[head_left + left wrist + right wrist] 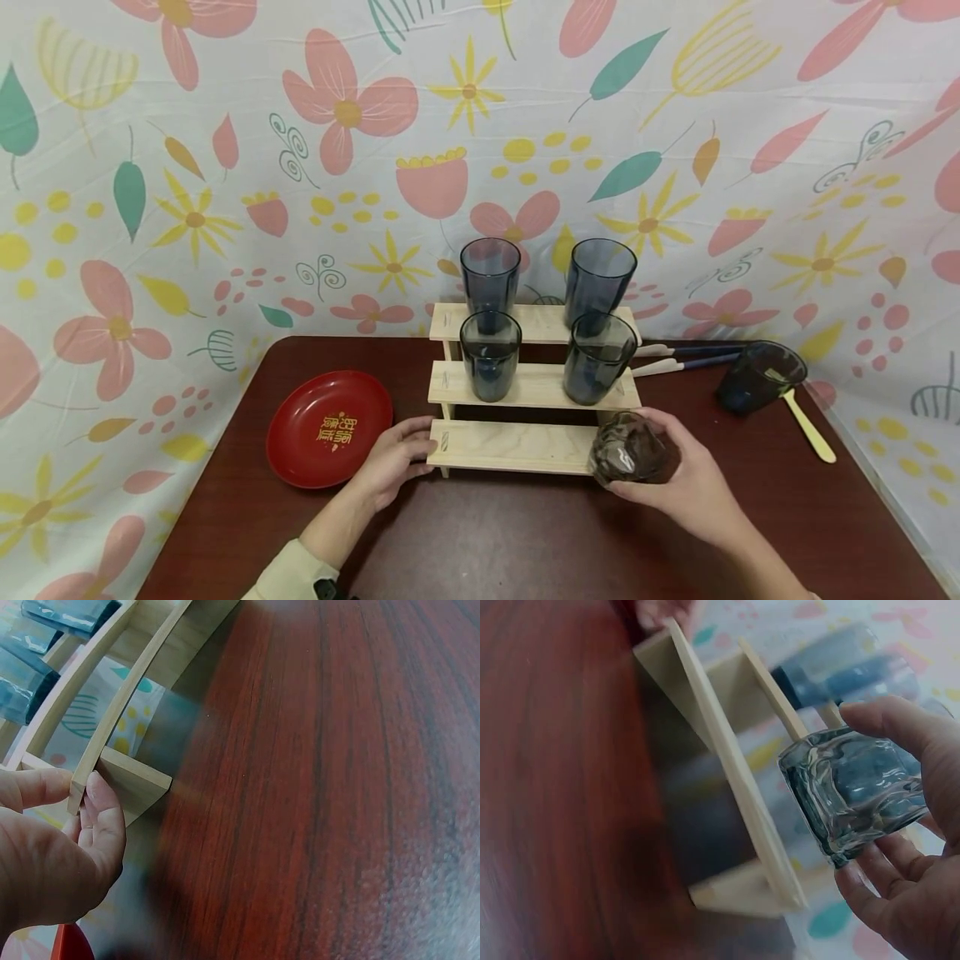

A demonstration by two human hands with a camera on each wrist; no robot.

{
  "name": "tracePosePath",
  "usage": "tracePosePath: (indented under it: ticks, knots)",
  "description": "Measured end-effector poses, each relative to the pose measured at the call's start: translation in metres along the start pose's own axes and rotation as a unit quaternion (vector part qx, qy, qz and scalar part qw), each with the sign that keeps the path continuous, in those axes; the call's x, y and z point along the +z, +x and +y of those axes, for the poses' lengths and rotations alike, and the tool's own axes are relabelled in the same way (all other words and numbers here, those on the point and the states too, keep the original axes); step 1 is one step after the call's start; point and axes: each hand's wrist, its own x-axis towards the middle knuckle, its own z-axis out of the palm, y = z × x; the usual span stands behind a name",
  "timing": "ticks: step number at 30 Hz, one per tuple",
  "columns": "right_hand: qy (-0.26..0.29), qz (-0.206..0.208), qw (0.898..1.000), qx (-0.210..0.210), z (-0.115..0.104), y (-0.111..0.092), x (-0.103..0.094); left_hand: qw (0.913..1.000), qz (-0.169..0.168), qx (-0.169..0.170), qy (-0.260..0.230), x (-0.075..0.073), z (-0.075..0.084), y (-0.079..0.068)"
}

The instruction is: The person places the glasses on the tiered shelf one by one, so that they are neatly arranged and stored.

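A three-step wooden stand (517, 447) stands near the back of the table. My left hand (390, 467) pinches the left end of its lowest step between thumb and fingers, as the left wrist view shows at the wooden edge (120, 720). With thumb and fingers round its side, my right hand (697, 487) holds a glass tumbler (626, 450) at the right end of that same step. In the right wrist view the tumbler (855, 787) looks bluish and clear with a thick base. Two blue-grey tumblers stand on the middle step, including a left one (491, 358), and two on the top step.
A red plate (288, 425) with gold characters lies left of the stand. At the right, a dark tumbler (750, 383) lies tilted near a yellow-handled utensil (808, 427) and blue-and-white utensils (686, 364). A flower-patterned cloth (360, 208) hangs behind the dark red table (487, 542).
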Motion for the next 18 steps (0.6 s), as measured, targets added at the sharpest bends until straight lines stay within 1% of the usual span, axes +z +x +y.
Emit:
tracePosePath:
  ticks: [2, 6, 10, 12, 18]
  knots:
    - [0.015, -0.011, 1.0, -0.001, -0.004, 0.001, 0.01, 1.0, 0.001, -0.001, 0.0, 0.0, 0.0, 0.0]
    - [0.047, -0.026, 0.998, 0.01, -0.014, 0.005, 0.032, 1.0, -0.001, 0.002, 0.002, 0.001, 0.001, -0.001]
    - [0.073, -0.032, 0.997, 0.02, -0.023, 0.011, 0.054, 1.0, -0.001, 0.002, 0.002, 0.001, 0.001, -0.001]
    - [0.095, -0.038, 0.995, 0.02, -0.026, 0.014, 0.065, 1.0, -0.001, 0.002, 0.003, 0.001, 0.001, 0.0]
    - [0.125, -0.047, 0.991, 0.017, -0.037, 0.024, 0.097, 1.0, -0.002, 0.002, 0.004, 0.0, 0.001, -0.001]
